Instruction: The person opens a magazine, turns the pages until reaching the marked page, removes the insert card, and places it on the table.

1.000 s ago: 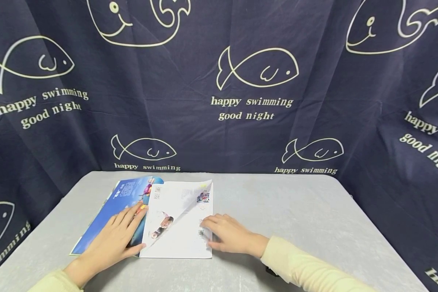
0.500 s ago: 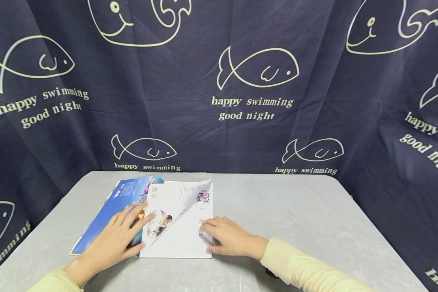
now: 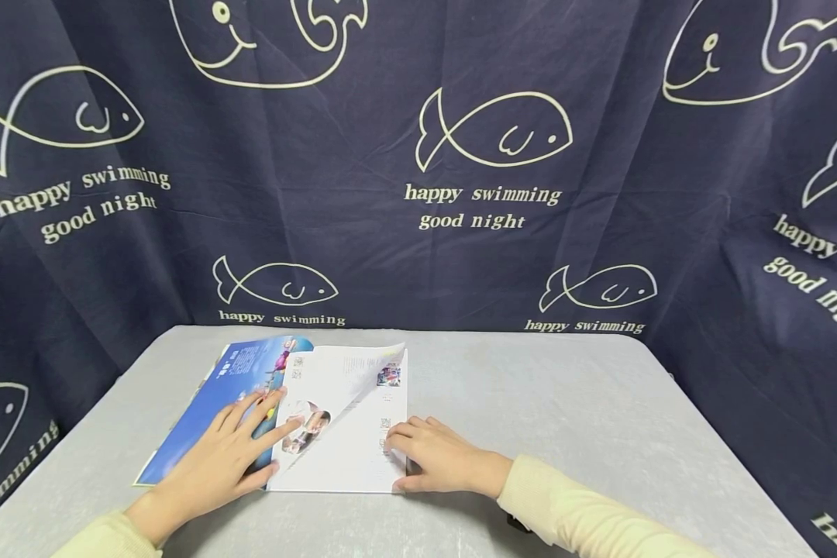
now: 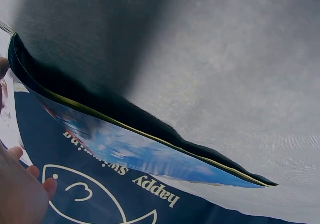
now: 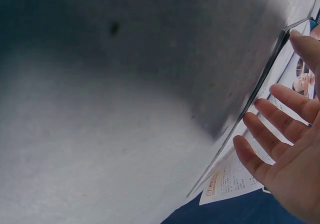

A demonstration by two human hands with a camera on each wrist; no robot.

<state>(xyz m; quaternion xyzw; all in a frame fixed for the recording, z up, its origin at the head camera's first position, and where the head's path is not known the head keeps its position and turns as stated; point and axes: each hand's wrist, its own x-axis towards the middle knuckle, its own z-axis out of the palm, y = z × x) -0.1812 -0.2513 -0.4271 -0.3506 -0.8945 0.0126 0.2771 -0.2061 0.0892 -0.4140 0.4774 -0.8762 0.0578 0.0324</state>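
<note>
A magazine (image 3: 345,457) lies spread on the table, its blue left page (image 3: 191,418) tilted up off the surface in the left wrist view. Across the white right page runs a diagonal bend, and its upper right corner lifts a little. My left hand (image 3: 212,457) rests over the inner part of the blue page with fingers spread. Its index finger reaches over a small round photo on the white page. At the magazine's right edge, my right hand (image 3: 453,457) lays relaxed fingers on the paper, the thumb at the lower corner. Its fingers (image 5: 260,136) appear extended in the right wrist view.
The grey tabletop (image 3: 565,418) stretches to the right of the magazine. Behind it hangs a dark blue curtain (image 3: 488,271) with white fish drawings and lettering. A small black object (image 3: 518,523) shows under the right sleeve.
My left index finger has spread away from the others, moving right onto the white page. The right hand has shifted only slightly at the page edge. The magazine stays in place.
</note>
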